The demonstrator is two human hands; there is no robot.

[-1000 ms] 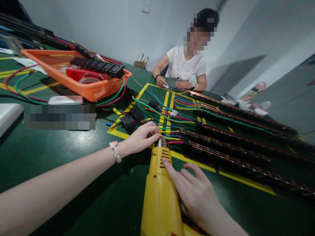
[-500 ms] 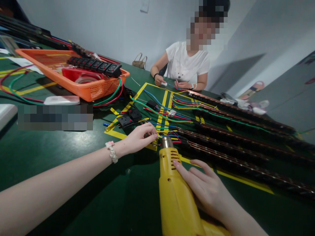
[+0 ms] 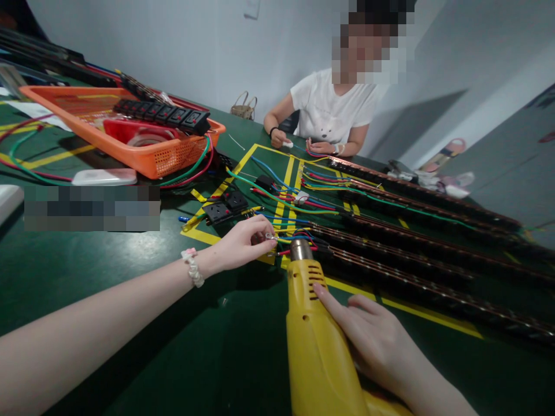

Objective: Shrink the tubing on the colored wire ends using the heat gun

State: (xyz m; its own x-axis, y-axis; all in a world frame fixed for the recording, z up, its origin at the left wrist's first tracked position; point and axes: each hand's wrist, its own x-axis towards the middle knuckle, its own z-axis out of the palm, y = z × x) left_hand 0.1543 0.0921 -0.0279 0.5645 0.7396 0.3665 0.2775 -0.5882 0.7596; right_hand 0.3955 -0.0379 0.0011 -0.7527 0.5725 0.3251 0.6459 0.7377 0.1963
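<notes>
My right hand [image 3: 373, 338] grips a yellow heat gun [image 3: 314, 341], index finger laid along its barrel. Its metal nozzle [image 3: 300, 249] points at a cluster of coloured wires [image 3: 299, 237] where they meet long dark strips [image 3: 433, 271]. My left hand [image 3: 245, 242], a beaded band on its wrist, pinches a small metal wire terminal [image 3: 272, 237] just left of the nozzle. Two black socket modules [image 3: 225, 208] lie a little beyond that hand, on yellow floor-tape lines.
An orange basket [image 3: 173, 159] with a black switch strip [image 3: 165, 114] stands at the back left, red and green cables looping round it. Across the green table a person in a white shirt [image 3: 333, 112] handles wires. More long strips [image 3: 411, 190] run to the right.
The heat gun and my right hand have shifted right and swung so the nozzle points further right at the wires. My left hand has stayed pinching at the wire ends.
</notes>
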